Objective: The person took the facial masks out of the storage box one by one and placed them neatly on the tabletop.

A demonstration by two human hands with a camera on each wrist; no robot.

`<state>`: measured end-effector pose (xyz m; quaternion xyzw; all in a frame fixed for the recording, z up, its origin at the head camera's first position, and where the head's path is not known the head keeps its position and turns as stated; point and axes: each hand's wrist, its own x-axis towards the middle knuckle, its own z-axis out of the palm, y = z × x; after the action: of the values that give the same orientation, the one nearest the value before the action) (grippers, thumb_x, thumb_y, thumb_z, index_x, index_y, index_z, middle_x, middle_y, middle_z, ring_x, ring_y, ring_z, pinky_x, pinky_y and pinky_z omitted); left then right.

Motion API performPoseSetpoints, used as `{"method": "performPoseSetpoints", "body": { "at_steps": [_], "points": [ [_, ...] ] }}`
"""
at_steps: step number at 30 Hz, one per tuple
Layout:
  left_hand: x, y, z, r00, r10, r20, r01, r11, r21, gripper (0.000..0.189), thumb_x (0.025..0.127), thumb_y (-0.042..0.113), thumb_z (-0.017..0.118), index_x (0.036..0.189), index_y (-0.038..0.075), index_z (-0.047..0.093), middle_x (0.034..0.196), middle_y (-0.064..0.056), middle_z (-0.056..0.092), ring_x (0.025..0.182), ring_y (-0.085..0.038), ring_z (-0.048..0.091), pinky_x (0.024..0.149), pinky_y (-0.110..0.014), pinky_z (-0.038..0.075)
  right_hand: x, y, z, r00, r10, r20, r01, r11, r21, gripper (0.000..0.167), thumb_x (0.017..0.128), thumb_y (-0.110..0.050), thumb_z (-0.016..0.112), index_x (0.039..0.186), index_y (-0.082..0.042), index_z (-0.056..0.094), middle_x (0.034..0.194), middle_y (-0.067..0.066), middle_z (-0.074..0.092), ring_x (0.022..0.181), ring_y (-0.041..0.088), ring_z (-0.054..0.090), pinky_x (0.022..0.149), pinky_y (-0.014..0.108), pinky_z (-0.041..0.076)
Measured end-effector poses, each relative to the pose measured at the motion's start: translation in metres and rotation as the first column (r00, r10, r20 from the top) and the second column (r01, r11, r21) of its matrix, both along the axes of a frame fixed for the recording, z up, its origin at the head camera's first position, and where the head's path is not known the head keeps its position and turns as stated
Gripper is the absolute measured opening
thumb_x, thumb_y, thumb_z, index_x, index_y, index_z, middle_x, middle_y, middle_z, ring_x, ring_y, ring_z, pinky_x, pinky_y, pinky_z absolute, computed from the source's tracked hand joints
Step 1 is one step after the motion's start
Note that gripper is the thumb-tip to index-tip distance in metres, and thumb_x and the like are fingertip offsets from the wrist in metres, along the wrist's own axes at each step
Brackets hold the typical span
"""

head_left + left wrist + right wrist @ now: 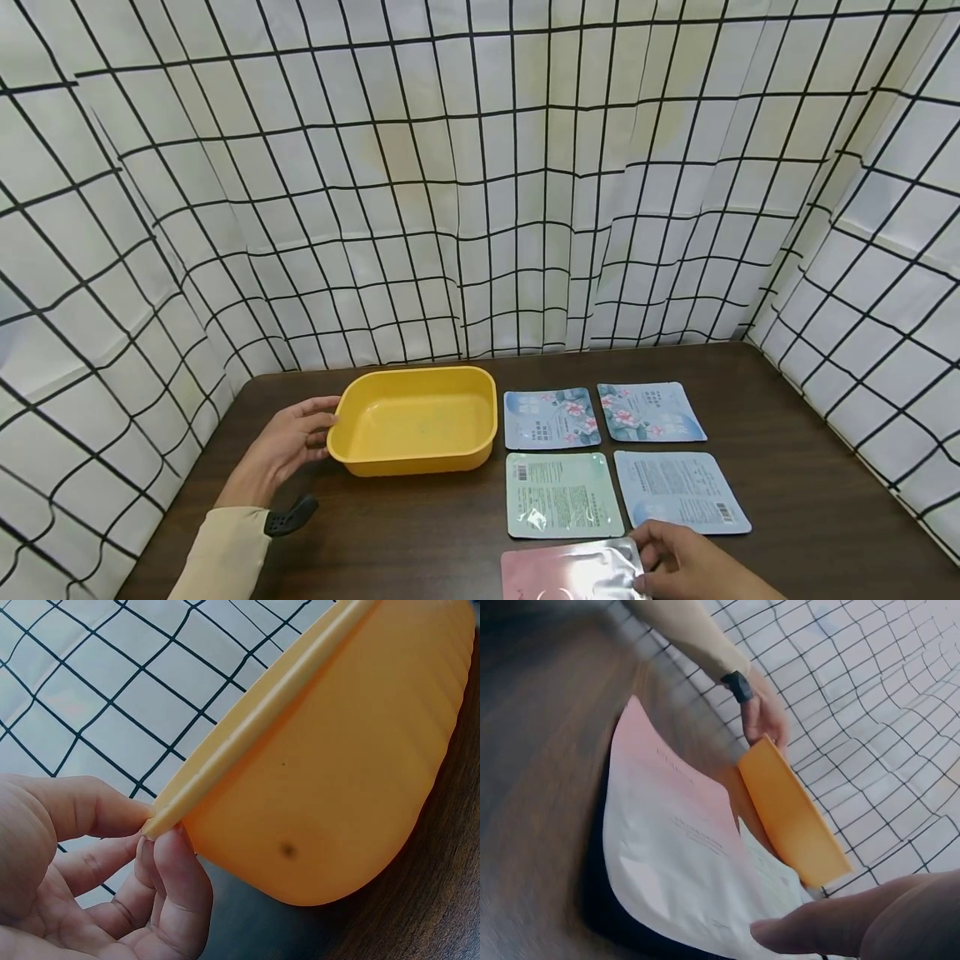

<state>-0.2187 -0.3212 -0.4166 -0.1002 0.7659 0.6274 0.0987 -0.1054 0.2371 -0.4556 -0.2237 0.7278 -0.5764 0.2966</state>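
Observation:
My left hand (298,437) pinches the rim of a yellow plastic basin (420,463) at its left end. In the left wrist view, thumb and fingers grip the basin's lip (247,735). My right hand (681,560) holds a pink and silver sheet mask packet (562,568) by its right edge, near the table's front. In the right wrist view the thumb lies on top of this packet (671,825), whose far corner bends up. Behind it lie a green packet (562,497) and a pale blue one (678,490), both with their printed text up.
Two blue flowered packets (551,418) lie farther back, right of the basin; the right one (649,412) is slightly turned. The dark wooden table (420,533) is enclosed by a white curtain (480,208) with black grid lines. A black band (291,517) circles my left wrist.

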Motion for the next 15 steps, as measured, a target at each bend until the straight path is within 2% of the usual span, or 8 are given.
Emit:
{"method": "performPoseSetpoints", "body": {
  "at_steps": [4, 9, 11, 15],
  "points": [
    [0.0, 0.0, 0.0, 1.0, -0.001, -0.008, 0.001, 1.0, -0.002, 0.057, 0.102, 0.02, 0.061, 0.152, 0.002, 0.04, 0.11, -0.001, 0.068, 0.089, -0.016, 0.068, 0.075, -0.032, 0.058, -0.001, 0.0, 0.009, 0.99, 0.004, -0.142, 0.014, 0.992, 0.125, 0.025, 0.096, -0.006, 0.062, 0.115, 0.011, 0.06, 0.083, -0.003, 0.064, 0.07, 0.001, 0.056, 0.061, 0.023, 0.047],
    [0.0, 0.001, 0.0, 1.0, 0.001, 0.0, -0.001, 1.0, -0.022, 0.056, 0.102, 0.02, 0.06, 0.151, 0.001, 0.041, 0.111, -0.003, 0.068, 0.089, -0.016, 0.067, 0.076, -0.032, 0.058, -0.003, -0.002, 0.026, 0.987, -0.076, -0.145, 0.115, 0.951, 0.286, 0.033, 0.098, -0.018, 0.064, 0.121, 0.006, 0.061, 0.084, 0.003, 0.065, 0.068, 0.013, 0.061, 0.058, 0.03, 0.052],
    [0.0, 0.002, 0.001, 1.0, 0.0, 0.003, 0.0, 0.998, -0.056, 0.056, 0.102, 0.021, 0.06, 0.151, 0.001, 0.042, 0.115, -0.005, 0.067, 0.091, -0.017, 0.067, 0.077, -0.033, 0.058, -0.005, -0.002, 0.032, 0.981, -0.105, -0.164, 0.153, 0.937, 0.314, 0.038, 0.098, -0.021, 0.065, 0.125, 0.005, 0.06, 0.085, 0.005, 0.064, 0.068, 0.017, 0.064, 0.057, 0.033, 0.054],
    [0.001, 0.003, 0.007, 1.0, 0.021, 0.001, -0.02, 0.989, -0.146, 0.055, 0.102, 0.025, 0.06, 0.149, 0.001, 0.044, 0.127, -0.012, 0.06, 0.095, -0.02, 0.062, 0.078, -0.033, 0.058, -0.013, -0.003, 0.041, 0.957, -0.108, -0.27, 0.186, 0.941, 0.284, 0.041, 0.098, -0.021, 0.065, 0.128, 0.007, 0.057, 0.086, 0.005, 0.066, 0.07, 0.017, 0.07, 0.059, 0.031, 0.056]
  ]
}}
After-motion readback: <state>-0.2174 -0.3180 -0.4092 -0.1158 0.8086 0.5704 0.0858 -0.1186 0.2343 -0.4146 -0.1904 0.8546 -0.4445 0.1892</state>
